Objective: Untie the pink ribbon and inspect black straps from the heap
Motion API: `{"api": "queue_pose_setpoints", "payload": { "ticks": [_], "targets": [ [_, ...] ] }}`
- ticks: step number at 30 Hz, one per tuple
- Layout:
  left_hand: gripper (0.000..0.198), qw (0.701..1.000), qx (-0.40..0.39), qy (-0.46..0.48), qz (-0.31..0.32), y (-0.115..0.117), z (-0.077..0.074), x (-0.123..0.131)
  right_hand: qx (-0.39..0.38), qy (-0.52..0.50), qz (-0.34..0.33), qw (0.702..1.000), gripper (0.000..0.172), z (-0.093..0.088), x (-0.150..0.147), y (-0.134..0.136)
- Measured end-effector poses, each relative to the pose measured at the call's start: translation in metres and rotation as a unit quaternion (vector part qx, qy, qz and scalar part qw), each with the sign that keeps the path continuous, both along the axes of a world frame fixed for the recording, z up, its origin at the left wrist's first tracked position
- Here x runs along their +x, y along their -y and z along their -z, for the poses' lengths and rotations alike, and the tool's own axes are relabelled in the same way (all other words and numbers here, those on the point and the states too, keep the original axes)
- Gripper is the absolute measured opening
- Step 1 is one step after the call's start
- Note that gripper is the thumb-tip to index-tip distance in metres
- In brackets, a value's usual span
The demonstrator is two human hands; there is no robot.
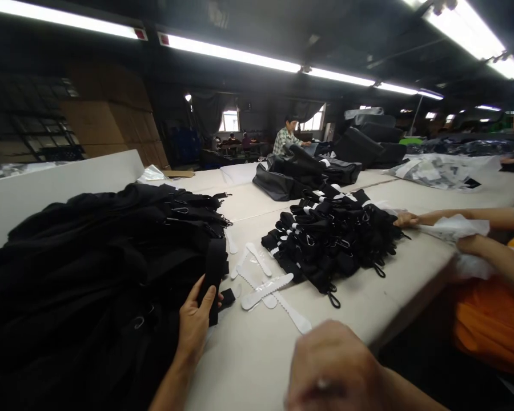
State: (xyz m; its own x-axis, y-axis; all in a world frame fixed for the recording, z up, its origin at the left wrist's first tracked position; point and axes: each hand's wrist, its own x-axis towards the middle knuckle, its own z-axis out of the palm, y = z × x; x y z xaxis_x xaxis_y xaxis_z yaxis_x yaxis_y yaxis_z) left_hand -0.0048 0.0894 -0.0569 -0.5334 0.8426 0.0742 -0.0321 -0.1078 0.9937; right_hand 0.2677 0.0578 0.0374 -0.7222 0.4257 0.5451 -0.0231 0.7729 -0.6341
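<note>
My left hand [197, 311] is closed around a folded black strap [215, 265], thumb on top, at the right edge of a large heap of black straps [89, 268] with metal hooks. Close to the camera, my right hand [334, 365] is blurred and curled into a fist above the table's front edge; whatever is in it is hidden. Between the hands and the far side lie several white plastic strips with toothed edges [265, 291], some overlapping. Beyond them, to the right, sits a pile of bundled black straps [334, 234] with white strips and hooks showing.
At the right, a co-worker's hands [473, 244] hold thin white wrapping beside the bundled pile. Black bags [282, 174] lie further back on the white table [415, 274]. A clear bag of white pieces [437, 171] rests behind. Cardboard boxes [111, 123] stand at the left rear.
</note>
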Motion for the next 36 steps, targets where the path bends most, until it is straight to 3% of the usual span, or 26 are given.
{"api": "queue_pose_setpoints", "payload": {
  "ticks": [3,4,7,11,18,23,27,30,33,36],
  "targets": [
    [0.065,1.000,0.007,0.025,0.000,-0.001,0.000,0.000,-0.009,0.130,0.208,0.969,0.026,0.037,-0.029,-0.064],
    [0.065,0.999,0.005,0.032,-0.002,-0.002,0.001,-0.001,-0.012,0.195,0.239,0.951,0.024,0.050,-0.035,-0.084],
    [0.065,0.999,-0.004,0.045,-0.007,-0.003,0.002,-0.003,-0.058,0.306,0.248,0.917,0.030,0.077,-0.044,-0.128],
    [0.068,0.997,-0.004,0.075,0.014,-0.003,0.000,-0.003,-0.118,0.339,0.225,0.906,0.020,0.088,-0.045,-0.156],
    [0.068,0.993,-0.022,0.097,0.064,-0.001,-0.003,0.002,-0.147,0.268,0.268,0.914,0.014,0.089,-0.048,-0.170],
    [0.052,0.990,-0.023,0.108,0.090,-0.001,0.001,0.006,-0.225,0.141,0.259,0.929,0.028,0.099,-0.042,-0.171],
    [0.065,0.976,-0.074,0.175,0.104,-0.013,0.000,0.028,-0.317,0.038,0.226,0.920,0.039,0.104,-0.043,-0.170],
    [0.064,0.963,-0.065,0.200,0.169,-0.030,0.001,0.055,-0.368,-0.005,0.190,0.910,0.046,0.105,-0.049,-0.165],
    [0.059,0.953,-0.057,0.193,0.226,-0.045,0.009,0.076,-0.387,-0.023,0.156,0.909,0.049,0.107,-0.058,-0.160],
    [0.060,0.947,-0.088,0.197,0.238,-0.052,0.019,0.080,-0.395,-0.024,0.140,0.908,0.044,0.112,-0.064,-0.159]
  ]
}}
